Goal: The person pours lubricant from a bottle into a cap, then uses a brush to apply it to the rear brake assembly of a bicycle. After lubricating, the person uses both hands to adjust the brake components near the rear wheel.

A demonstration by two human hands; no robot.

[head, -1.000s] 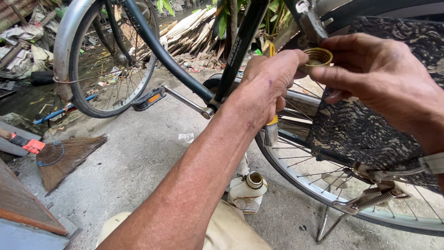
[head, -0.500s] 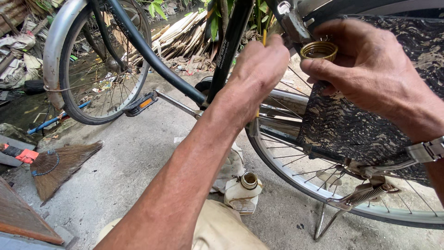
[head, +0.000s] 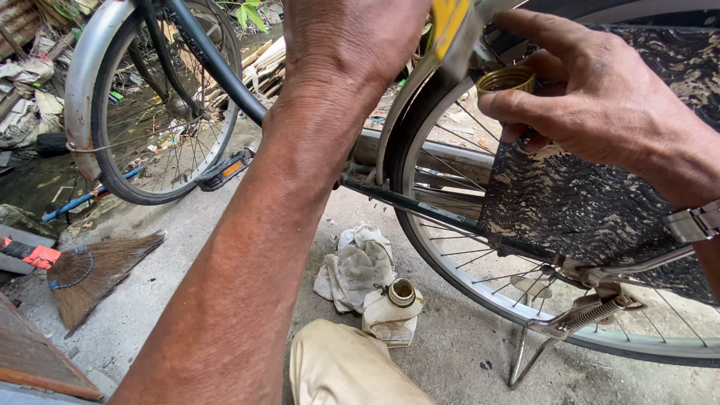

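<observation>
My left hand (head: 352, 37) is raised at the top centre, closed beside a yellow object (head: 450, 22); its fingers are mostly hidden behind the hand. My right hand (head: 600, 105) pinches a small brass-coloured screw cap (head: 508, 79) between thumb and fingers, just right of the yellow object. A metal watch band (head: 697, 221) shows on that wrist. Both hands are up against the rear part of a bicycle, above its rear wheel (head: 450, 262) and the dark patterned guard (head: 585, 210).
On the concrete below lie a white bottle with an open neck (head: 394, 311) and a crumpled rag (head: 356, 262). My knee (head: 345, 367) is at the bottom. The kickstand (head: 570, 322), front wheel (head: 150, 105), pedal (head: 225, 169) and a broom (head: 90, 274) surround the spot.
Both hands have risen and come nearer to the view. The right hand keeps the cap, and the yellow object now shows at the left hand.
</observation>
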